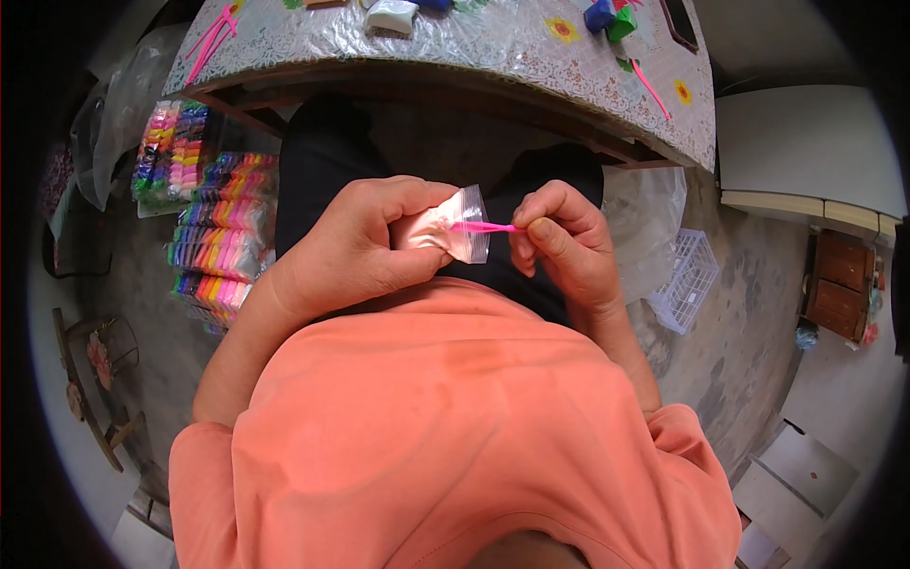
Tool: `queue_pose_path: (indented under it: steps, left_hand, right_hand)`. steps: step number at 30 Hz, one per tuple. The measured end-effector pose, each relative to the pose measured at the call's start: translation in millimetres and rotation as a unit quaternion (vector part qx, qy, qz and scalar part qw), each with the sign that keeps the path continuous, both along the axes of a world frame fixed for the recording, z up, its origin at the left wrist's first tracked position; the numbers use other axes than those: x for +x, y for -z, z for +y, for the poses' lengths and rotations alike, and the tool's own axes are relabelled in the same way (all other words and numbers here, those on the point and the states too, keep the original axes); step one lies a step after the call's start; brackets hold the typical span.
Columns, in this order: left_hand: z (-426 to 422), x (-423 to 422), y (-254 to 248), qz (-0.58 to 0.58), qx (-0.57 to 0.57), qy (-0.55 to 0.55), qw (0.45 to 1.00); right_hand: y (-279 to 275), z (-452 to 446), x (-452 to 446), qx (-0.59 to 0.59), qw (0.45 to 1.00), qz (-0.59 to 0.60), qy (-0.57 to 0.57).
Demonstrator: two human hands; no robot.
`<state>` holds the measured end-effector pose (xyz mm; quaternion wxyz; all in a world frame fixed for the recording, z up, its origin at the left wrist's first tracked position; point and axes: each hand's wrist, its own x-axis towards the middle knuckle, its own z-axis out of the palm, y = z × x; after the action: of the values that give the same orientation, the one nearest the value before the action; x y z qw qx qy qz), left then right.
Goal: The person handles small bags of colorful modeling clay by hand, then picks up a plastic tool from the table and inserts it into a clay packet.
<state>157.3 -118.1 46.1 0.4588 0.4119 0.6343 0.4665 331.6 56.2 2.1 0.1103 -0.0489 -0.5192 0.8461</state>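
Note:
Over my lap, my left hand [365,232] is closed around a small clear plastic bag [472,213] filled with a pale peach, soft-looking material. My right hand [566,242] pinches one end of a thin bright pink plastic stick [493,228] between thumb and fingers. The other end of the stick reaches to the bag's edge and overlaps its clear strip; whether it goes inside or lies on top I cannot tell. Part of the bag is hidden under my left fingers.
A table [313,43] with a lace-patterned cover stands ahead, carrying pink sticks [210,43], colored packets [611,19] and a phone [680,24]. Stacks of multicolored packets [227,228] lie on the floor at left. At right are a white basket [687,280] and plastic bags.

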Motion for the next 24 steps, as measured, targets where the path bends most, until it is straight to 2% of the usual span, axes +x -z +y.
queue_pose_path:
  steps: [10, 24]
  left_hand:
    - [1, -1, 1, -0.026, -0.025, 0.002, 0.999]
    - [3, -3, 6, 0.008, -0.027, 0.019, 0.999]
  right_hand:
    - [0, 5, -1, 0.031, 0.999, 0.010, -0.005]
    - [-6, 12, -5, 0.060, 0.998, -0.008, -0.031]
